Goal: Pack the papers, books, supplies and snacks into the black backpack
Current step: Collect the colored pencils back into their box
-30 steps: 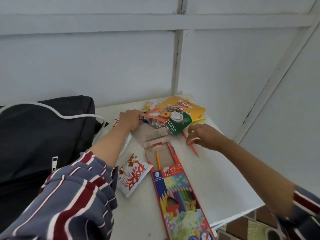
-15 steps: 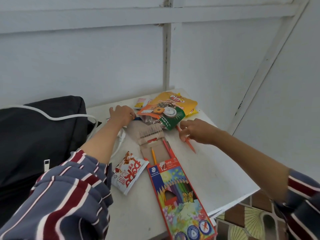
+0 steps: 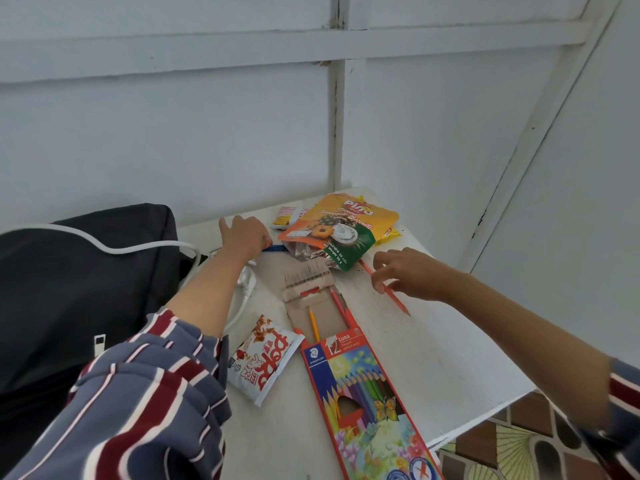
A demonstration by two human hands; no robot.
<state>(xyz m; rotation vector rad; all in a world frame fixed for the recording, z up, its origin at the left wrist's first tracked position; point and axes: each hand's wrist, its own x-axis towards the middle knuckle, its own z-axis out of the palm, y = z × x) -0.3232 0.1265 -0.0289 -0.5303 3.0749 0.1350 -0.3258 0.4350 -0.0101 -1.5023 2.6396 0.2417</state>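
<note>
A person's right hand (image 3: 412, 273), at 3 o'clock on the white table (image 3: 450, 358), pinches a red pencil (image 3: 398, 301) with curled fingers. The left hand (image 3: 244, 237), at 11 o'clock, covers one end of a blue pencil (image 3: 275, 248); its grip is hidden. The black backpack (image 3: 79, 289) at 9 o'clock and the pencil box (image 3: 363, 393) at 6 run out of frame.

Plain room corner, likely a home, white panelled wall (image 3: 173, 133), small white table (image 3: 450, 358), patterned floor tiles (image 3: 512, 452)
</note>
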